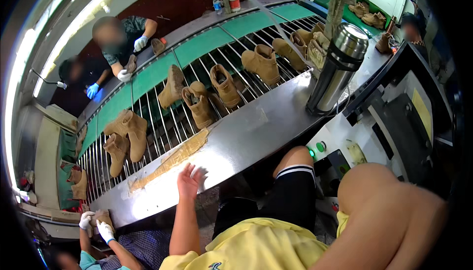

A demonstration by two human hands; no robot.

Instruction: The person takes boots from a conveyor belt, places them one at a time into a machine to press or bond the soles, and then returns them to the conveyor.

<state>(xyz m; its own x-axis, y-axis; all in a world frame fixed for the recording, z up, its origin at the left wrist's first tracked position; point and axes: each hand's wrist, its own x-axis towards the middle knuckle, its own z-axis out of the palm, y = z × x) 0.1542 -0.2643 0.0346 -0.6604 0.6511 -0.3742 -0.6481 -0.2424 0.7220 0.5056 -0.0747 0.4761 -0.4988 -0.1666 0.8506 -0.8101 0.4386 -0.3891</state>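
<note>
My left hand (188, 182) is raised at the near edge of the steel counter (251, 127), palm up. Its fingers are loosely curled and apart, with nothing in them. Just beyond it, a worn strip of brown tape (172, 156) lies on the counter. The nearest boot is a tan ankle boot (198, 107) standing on the metal roller rack, with another tan boot (225, 85) behind it to the right. My bare right arm (394, 211) bends across the lower right, blurred at its outer edge; its hand does not show.
More tan boots (134, 134) stand along the rollers, beside a green strip (202, 45). A steel thermos (339, 68) stands at the right, near a machine with a green button (321, 146). Gloved co-workers (129, 55) handle shoes across the rack; another (105, 230) works at lower left.
</note>
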